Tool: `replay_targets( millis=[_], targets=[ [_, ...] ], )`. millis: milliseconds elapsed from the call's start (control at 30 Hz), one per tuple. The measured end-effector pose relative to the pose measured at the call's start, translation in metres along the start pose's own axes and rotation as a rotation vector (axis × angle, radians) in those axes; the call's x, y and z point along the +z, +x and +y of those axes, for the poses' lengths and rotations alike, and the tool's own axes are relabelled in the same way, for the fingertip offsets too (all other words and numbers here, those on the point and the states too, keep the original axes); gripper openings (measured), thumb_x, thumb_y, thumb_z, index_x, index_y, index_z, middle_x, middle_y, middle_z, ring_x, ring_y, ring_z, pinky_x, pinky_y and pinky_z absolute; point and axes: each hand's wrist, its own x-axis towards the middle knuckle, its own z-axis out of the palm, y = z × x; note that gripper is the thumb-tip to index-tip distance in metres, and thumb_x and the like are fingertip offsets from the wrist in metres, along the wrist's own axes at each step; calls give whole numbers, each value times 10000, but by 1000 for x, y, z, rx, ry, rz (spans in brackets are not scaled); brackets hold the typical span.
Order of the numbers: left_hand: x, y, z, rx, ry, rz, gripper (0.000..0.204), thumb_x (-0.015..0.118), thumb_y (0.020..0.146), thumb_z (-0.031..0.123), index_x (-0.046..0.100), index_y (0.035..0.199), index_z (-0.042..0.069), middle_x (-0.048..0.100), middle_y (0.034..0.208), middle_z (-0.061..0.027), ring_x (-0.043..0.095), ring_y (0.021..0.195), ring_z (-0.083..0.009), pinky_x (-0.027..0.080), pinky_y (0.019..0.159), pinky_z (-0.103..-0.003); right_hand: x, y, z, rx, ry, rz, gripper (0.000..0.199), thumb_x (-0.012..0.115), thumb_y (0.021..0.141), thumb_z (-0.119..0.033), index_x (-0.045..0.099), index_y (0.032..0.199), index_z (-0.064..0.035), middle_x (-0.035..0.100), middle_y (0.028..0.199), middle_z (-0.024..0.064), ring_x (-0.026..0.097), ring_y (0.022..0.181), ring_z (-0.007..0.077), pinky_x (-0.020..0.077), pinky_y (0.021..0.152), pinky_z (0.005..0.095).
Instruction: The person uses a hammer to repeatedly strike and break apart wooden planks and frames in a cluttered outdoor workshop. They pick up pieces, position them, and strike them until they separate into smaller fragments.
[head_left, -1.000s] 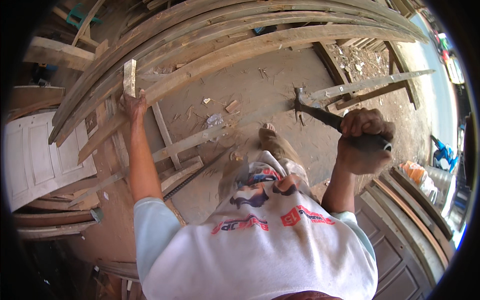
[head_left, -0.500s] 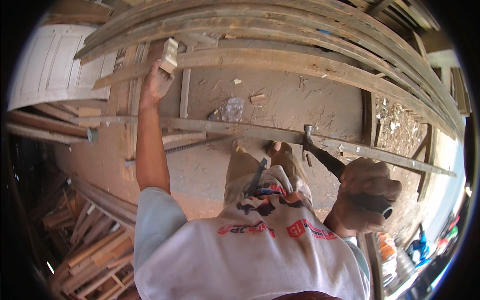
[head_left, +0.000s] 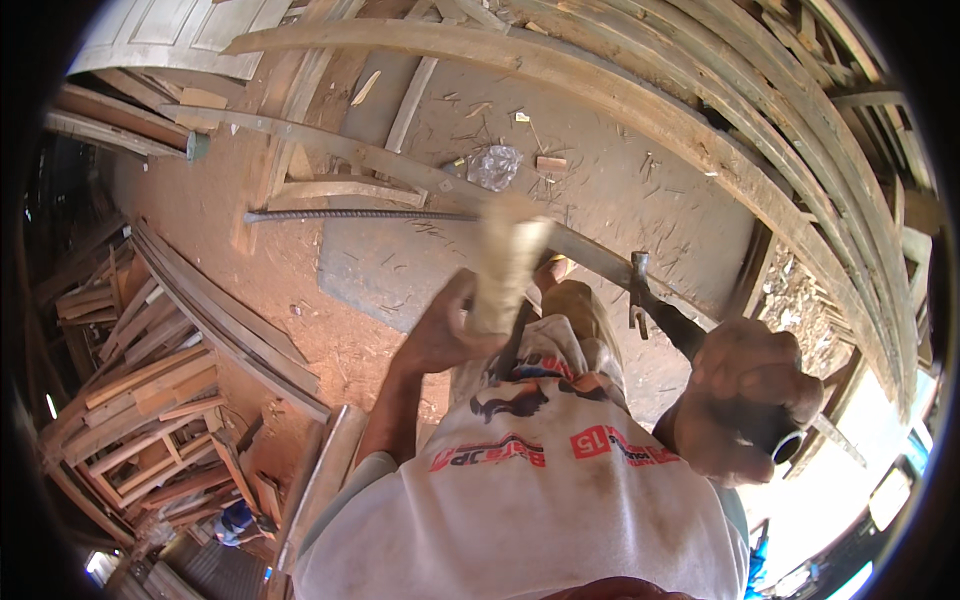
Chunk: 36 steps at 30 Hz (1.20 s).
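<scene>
My left hand is closed around a short pale wooden block, held in front of my shirt. The block is smeared by motion, and its upper end overlaps a long narrow plank that crosses beyond it. On the right, my right hand grips the dark handle of a claw hammer. The hammer's metal head points away to the left, over that same plank's right part. The end of the handle sticks out below my fist.
Long boards run across the far side and curve down the right. A ribbed metal bar, a clear plastic bag and a small wood offcut lie beyond my hands. Stacked timber fills the left. A white panelled door is far left.
My left hand has drawn the wooden block back from the far board toward my body and to the right. My right hand keeps hold of the hammer. The view has turned.
</scene>
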Motion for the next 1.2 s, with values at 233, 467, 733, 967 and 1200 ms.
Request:
replay_targets(
  millis=[233, 467, 733, 967, 1200],
  targets=[
    [39, 17, -40, 21, 46, 147, 679, 825, 702, 292, 558, 1234, -35, 563, 1137, -188, 574, 1089, -299, 464, 954, -392, 15, 1, -10, 190, -173, 118, 635, 605, 914, -653, 502, 1002, -32, 513, 780, 99, 523, 612, 177, 451, 486, 285],
    [37, 46, -31, 47, 192, 401, 716, 740, 788, 291, 434, 1363, -7, 569, 1276, -277, 574, 1185, -426, 459, 1013, -469, -4, 1, -20, 208, -169, -87, 545, 701, 913, -511, 501, 999, -12, 553, 787, 141, 599, 652, 227, 521, 542, 331],
    [49, 51, -31, -2, 405, 480, 729, 727, 800, 359, 431, 1344, -25, 647, 1100, -277, 647, 1017, -440, 513, 882, -503, 10, 22, 4, 244, 100, -337, 531, 724, 911, -475, 512, 937, 11, 559, 744, 110, 578, 580, 181, 498, 488, 299],
    [61, 44, -12, -204, 365, 490, 771, 734, 799, 396, 437, 1379, -17, 645, 1145, -288, 637, 1072, -438, 507, 925, -495, 87, 77, 29, 9, -87, -410, 426, 626, 1001, -411, 595, 926, 7, 622, 719, 84, 573, 537, 114, 436, 466, 257],
    [63, 42, 2, -310, 276, 455, 791, 746, 788, 358, 427, 1413, -9, 654, 1153, -292, 636, 1096, -437, 505, 941, -492, 173, 102, 70, 235, -231, -701, 409, 596, 1004, -410, 658, 900, -18, 629, 664, 116, 612, 521, 203, 496, 494, 352]
  ],
)
